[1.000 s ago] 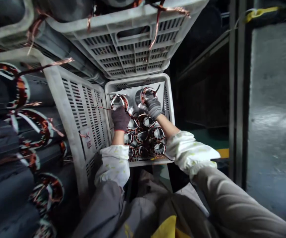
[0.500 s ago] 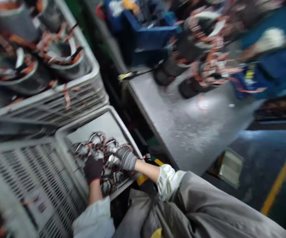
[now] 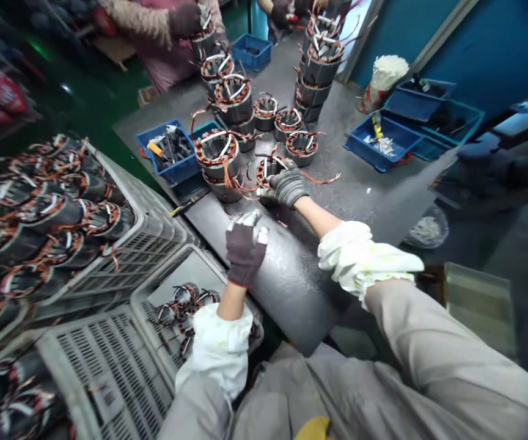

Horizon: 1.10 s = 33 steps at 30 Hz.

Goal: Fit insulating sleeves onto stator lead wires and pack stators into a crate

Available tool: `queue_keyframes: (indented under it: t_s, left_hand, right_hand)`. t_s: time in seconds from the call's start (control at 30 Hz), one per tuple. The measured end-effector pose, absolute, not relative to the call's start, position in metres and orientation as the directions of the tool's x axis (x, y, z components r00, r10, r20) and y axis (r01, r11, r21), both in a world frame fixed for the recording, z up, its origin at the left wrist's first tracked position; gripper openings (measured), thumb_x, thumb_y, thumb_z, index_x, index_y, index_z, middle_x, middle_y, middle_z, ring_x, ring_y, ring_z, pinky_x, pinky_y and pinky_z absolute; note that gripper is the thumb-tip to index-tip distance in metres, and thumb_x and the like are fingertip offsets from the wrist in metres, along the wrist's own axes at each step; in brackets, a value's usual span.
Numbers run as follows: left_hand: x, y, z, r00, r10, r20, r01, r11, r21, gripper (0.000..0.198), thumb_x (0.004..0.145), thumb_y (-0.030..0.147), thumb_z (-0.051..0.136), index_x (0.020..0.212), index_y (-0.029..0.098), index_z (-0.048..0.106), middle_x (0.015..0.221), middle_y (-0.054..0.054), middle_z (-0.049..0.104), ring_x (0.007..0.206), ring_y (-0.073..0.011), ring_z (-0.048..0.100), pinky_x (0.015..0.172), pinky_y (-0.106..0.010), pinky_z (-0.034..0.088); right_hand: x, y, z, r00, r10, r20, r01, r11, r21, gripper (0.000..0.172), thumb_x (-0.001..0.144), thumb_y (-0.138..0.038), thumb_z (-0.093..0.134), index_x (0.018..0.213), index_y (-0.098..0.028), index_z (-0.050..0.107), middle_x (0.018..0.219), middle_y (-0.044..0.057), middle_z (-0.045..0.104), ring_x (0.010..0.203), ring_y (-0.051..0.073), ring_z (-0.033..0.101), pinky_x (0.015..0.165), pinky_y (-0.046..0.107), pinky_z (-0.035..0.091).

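On the metal table [image 3: 286,269], a motor stator [image 3: 267,170] with copper windings is gripped at its right side by my right hand [image 3: 290,185], in a grey striped glove. My left hand [image 3: 245,249], in a dark glove with pale fingertips, hovers over the table's near edge. Its fingers are slightly bent and apart, with nothing in them. Just beyond it stands a two-high stack of stators [image 3: 220,160]. Single stators [image 3: 301,146] sit close behind my right hand.
Taller stator stacks [image 3: 316,73] stand farther back. Blue bins [image 3: 172,156] hold small parts. At left are a full crate of stators [image 3: 140,235] and a lower crate [image 3: 190,253] with several wound parts. Across the table, a co-worker's gloved hand [image 3: 186,21] touches a stator.
Both hands have left the wound parts in the lower crate and come up to the table. My right hand now grips a stator. The view has swung toward the table.
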<state>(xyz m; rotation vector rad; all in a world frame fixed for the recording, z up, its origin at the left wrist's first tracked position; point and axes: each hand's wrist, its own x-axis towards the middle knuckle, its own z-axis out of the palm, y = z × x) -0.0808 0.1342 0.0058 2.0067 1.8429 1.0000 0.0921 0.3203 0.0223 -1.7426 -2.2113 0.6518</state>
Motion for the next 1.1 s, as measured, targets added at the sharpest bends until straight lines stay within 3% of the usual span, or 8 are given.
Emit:
queue_keyframes:
  t_s: [0.2,0.27,0.4,0.63,0.8,0.93,1.0,1.1]
  left_hand:
    - [-0.033,0.179,0.014,0.121,0.985,0.123,0.894,-0.161,0.417,0.048,0.112,0.029,0.057,0.156,0.016,0.073,0.160,-0.017,0.075,0.154,-0.0316,0.068,0.140,-0.052,0.040]
    - [-0.018,0.208,0.012,0.162,0.985,0.053,0.926,-0.170,0.336,0.052,0.116,0.028,0.053,0.163,0.013,0.067,0.169,-0.020,0.067,0.161,-0.0311,0.062,0.142,-0.050,0.037]
    - [0.007,0.272,0.006,0.171,0.980,-0.104,0.966,-0.145,0.216,0.065,0.122,0.042,0.045,0.173,0.003,0.053,0.178,-0.027,0.056,0.172,-0.0339,0.048,0.146,-0.055,0.021]
    - [0.021,0.290,0.019,0.124,0.911,-0.392,0.991,-0.094,0.095,0.074,0.119,0.070,0.035,0.128,0.014,0.083,0.140,-0.023,0.084,0.148,-0.0378,0.072,0.141,-0.057,0.028]
    - [0.012,0.244,0.030,0.097,0.903,-0.418,0.994,-0.106,0.001,0.069,0.103,0.075,0.066,0.140,0.017,0.076,0.141,-0.024,0.083,0.143,-0.0422,0.074,0.134,-0.056,0.040]
    - [-0.001,0.204,0.029,0.081,0.920,-0.384,0.985,-0.133,-0.111,0.059,0.095,0.049,0.080,0.137,0.008,0.077,0.133,-0.030,0.082,0.133,-0.0446,0.077,0.129,-0.059,0.047]
    - [-0.008,0.185,0.027,0.108,0.911,-0.398,0.979,-0.167,-0.117,0.051,0.093,0.039,0.079,0.133,0.009,0.079,0.131,-0.029,0.082,0.130,-0.0437,0.077,0.129,-0.059,0.048]
    - [-0.014,0.159,0.023,0.119,0.907,-0.403,0.980,-0.173,-0.101,0.049,0.090,0.033,0.079,0.135,0.012,0.080,0.132,-0.025,0.083,0.131,-0.0420,0.076,0.134,-0.060,0.044]
  right_hand:
    - [0.161,0.319,-0.006,0.068,0.996,-0.055,0.447,-0.080,-0.891,0.059,0.108,-0.070,0.052,0.103,-0.016,0.077,0.104,0.014,0.084,0.095,0.025,0.075,0.097,0.041,0.062]
    - [0.192,0.301,-0.024,0.136,0.986,-0.093,0.468,-0.147,-0.871,0.062,0.109,-0.072,0.047,0.102,-0.018,0.078,0.104,0.016,0.084,0.092,0.027,0.075,0.093,0.044,0.063]
    - [0.232,0.245,-0.057,0.055,0.998,-0.036,0.682,-0.064,-0.729,0.048,0.088,-0.068,0.080,0.092,-0.020,0.080,0.119,0.024,0.084,0.132,0.045,0.071,0.129,0.071,0.046]
    - [0.191,0.186,-0.059,-0.141,0.986,-0.086,0.807,0.064,-0.587,0.067,0.093,-0.054,0.079,0.145,-0.011,0.078,0.168,0.030,0.064,0.168,0.056,0.044,0.146,0.078,0.013]
    - [0.156,0.147,-0.025,-0.505,0.858,-0.094,0.642,0.300,-0.706,0.075,0.092,-0.062,0.083,0.152,-0.017,0.076,0.165,0.025,0.068,0.159,0.052,0.057,0.136,0.073,0.042]
    - [0.197,0.155,0.019,-0.850,0.524,0.052,0.188,0.395,-0.899,0.038,0.104,-0.055,0.070,0.115,-0.022,0.088,0.129,0.012,0.086,0.125,0.034,0.080,0.116,0.050,0.063]
    - [0.218,0.208,0.038,-0.751,0.653,0.101,0.190,0.360,-0.913,0.037,0.111,-0.046,0.058,0.110,-0.022,0.086,0.119,0.009,0.087,0.110,0.027,0.082,0.110,0.043,0.064]
    - [0.221,0.328,0.045,-0.386,0.920,0.075,0.556,0.297,-0.776,0.024,0.107,-0.033,0.063,0.105,-0.015,0.079,0.124,0.014,0.085,0.117,0.027,0.079,0.117,0.040,0.058]
